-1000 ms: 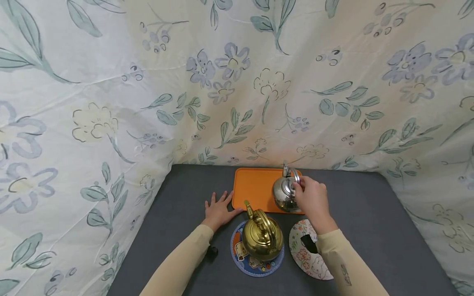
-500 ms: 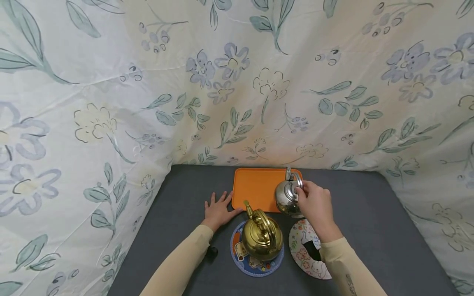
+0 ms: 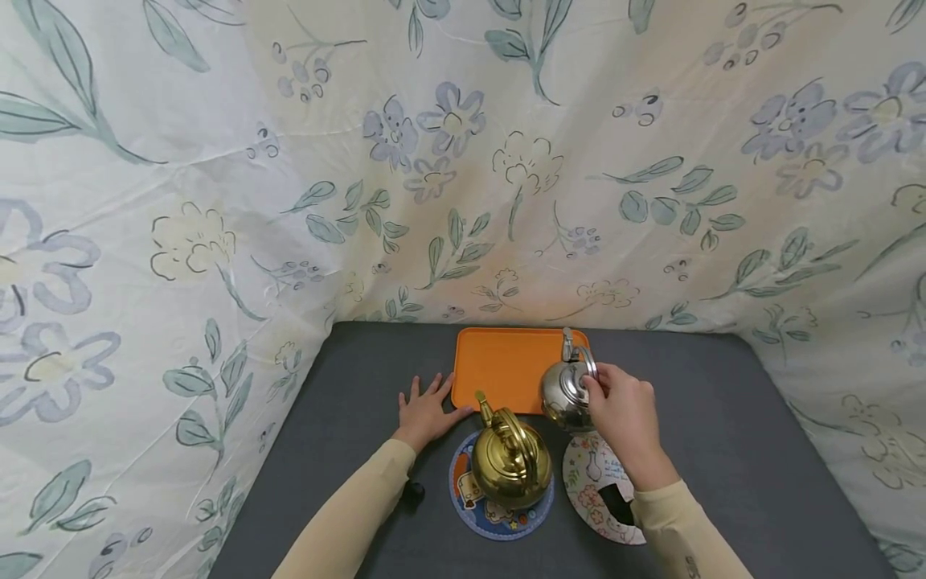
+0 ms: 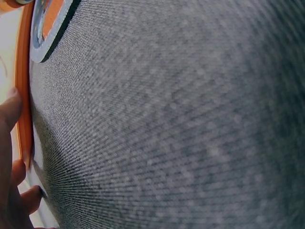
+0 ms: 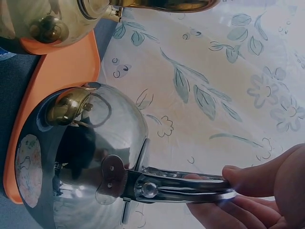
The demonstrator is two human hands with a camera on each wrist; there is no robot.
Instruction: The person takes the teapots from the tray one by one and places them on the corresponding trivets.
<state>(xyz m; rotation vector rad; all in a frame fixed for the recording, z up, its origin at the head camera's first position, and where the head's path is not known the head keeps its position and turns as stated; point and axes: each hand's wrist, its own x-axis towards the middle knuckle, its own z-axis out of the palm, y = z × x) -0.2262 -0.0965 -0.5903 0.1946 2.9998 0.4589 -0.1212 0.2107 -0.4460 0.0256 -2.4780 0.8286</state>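
My right hand (image 3: 624, 414) grips the handle (image 5: 186, 187) of a silver kettle (image 3: 563, 396), thumb on one side and fingers curled on the other. In the head view the kettle overlaps the right front corner of an orange tray (image 3: 499, 366), its spout pointing to the back. My left hand (image 3: 425, 414) lies with fingers spread at the tray's left front corner; in the left wrist view its thumb (image 4: 10, 110) touches the tray edge. A gold kettle (image 3: 510, 466) stands on a round blue mat (image 3: 499, 531) between my forearms.
A round floral mat (image 3: 589, 482) lies at the front right, partly hidden by my right wrist and a black piece (image 3: 617, 504) at the cuff. The dark grey tabletop (image 3: 731, 450) ends at a floral curtain (image 3: 528, 185) behind and at both sides.
The silver kettle has shifted slightly right and toward the front in my right hand, from over the tray to its front corner near the floral mat. My left hand stays put.
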